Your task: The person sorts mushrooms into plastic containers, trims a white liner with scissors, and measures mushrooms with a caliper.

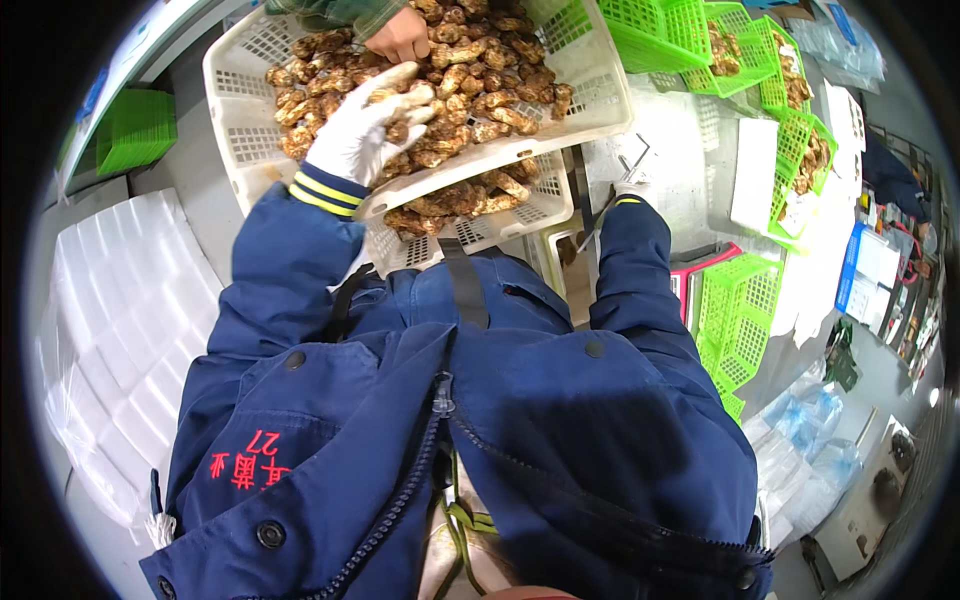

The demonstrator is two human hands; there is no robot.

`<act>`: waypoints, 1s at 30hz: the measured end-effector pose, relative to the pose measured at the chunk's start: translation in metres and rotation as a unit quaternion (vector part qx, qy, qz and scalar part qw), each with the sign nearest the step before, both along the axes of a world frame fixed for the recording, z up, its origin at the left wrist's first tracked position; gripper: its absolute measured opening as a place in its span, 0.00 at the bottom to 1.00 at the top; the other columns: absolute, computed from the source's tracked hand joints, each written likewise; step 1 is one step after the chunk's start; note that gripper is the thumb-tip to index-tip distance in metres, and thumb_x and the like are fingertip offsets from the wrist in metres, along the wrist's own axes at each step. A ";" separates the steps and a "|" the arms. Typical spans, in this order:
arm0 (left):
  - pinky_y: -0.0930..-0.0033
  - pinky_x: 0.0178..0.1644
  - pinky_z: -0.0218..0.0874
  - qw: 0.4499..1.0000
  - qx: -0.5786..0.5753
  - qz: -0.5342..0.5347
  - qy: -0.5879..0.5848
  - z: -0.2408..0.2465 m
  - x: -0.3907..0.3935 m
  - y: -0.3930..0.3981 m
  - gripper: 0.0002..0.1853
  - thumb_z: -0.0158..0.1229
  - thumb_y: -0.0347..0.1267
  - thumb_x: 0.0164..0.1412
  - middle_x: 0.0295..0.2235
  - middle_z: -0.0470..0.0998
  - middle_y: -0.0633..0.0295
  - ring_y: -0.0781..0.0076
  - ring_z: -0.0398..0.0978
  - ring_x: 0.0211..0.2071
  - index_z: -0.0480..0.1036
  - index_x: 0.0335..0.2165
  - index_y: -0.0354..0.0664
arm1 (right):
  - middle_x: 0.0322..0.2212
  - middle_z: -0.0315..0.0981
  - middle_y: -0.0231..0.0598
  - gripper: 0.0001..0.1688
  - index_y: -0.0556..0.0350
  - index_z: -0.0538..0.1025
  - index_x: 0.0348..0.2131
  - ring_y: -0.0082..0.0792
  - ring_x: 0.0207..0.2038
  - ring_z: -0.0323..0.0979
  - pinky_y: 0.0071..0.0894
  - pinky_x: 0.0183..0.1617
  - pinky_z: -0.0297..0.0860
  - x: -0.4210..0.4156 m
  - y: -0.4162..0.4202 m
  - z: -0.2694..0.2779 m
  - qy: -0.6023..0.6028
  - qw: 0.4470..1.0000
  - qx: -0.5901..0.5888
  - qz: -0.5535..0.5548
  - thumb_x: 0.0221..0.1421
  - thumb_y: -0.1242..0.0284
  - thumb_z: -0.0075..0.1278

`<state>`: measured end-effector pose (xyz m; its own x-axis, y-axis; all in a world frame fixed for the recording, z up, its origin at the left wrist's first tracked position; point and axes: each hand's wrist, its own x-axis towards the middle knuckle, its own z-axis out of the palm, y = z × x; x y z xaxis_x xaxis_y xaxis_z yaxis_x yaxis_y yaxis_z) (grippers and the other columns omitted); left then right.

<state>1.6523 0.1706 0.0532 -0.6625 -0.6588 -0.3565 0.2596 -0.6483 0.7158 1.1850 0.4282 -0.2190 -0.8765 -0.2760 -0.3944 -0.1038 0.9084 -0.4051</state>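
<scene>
My left hand [367, 127], in a white glove, rests over brown mushrooms [457, 79] heaped in a white perforated plastic crate [480, 159]. Its fingers curve apart around a mushroom; whether it grips it I cannot tell. Touching the same heap, close to my fingertips, is another person's bare hand [399, 36] in a green sleeve. Below and nearer my body, a second white crate [517, 223] holds more mushrooms. My right hand [634, 190], also gloved, is mostly hidden by its sleeve at the metal table. Beside it shows a thin bent metal piece [637, 156]; its grip is hidden.
Green plastic baskets [772, 67], several with mushrooms, line the metal table [675, 150]. A red-edged device [686, 281] and green baskets [739, 322] lie beyond my right arm. Plastic-wrapped white boxes [127, 345] and stacked green baskets [136, 129] stand left. Another person [892, 169] is far right.
</scene>
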 end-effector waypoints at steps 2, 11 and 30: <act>0.69 0.48 0.64 1.000 -0.003 0.014 -0.020 -0.011 0.009 0.010 0.29 0.57 0.34 0.56 0.46 0.72 0.54 0.67 0.72 0.44 0.61 0.56 0.41 | 0.30 0.76 0.45 0.20 0.58 0.74 0.38 0.40 0.30 0.75 0.38 0.36 0.70 0.034 -0.027 0.018 0.053 0.996 0.041 0.053 0.40 0.73 0.58; 0.75 0.44 0.63 0.991 -0.115 -0.014 -0.071 -0.026 0.021 0.007 0.27 0.60 0.33 0.54 0.41 0.76 0.57 0.74 0.74 0.39 0.65 0.52 0.35 | 0.28 0.76 0.45 0.14 0.58 0.76 0.35 0.40 0.30 0.75 0.36 0.36 0.70 0.055 -0.039 0.066 0.067 0.995 -0.042 0.053 0.44 0.73 0.54; 0.65 0.52 0.65 0.992 0.093 0.033 0.077 -0.023 0.018 0.006 0.21 0.51 0.26 0.60 0.47 0.70 0.48 0.63 0.71 0.47 0.62 0.51 0.28 | 0.22 0.72 0.38 0.13 0.62 0.70 0.34 0.27 0.21 0.68 0.26 0.25 0.66 0.030 -0.044 0.027 -0.060 0.981 -0.174 -0.055 0.45 0.79 0.55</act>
<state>1.6699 0.1770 0.0307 -0.6759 -0.6350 -0.3740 0.4038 -0.7437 0.5328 1.2150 0.3840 -0.1917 -0.8615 -0.3184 -0.3955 0.0556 0.7152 -0.6967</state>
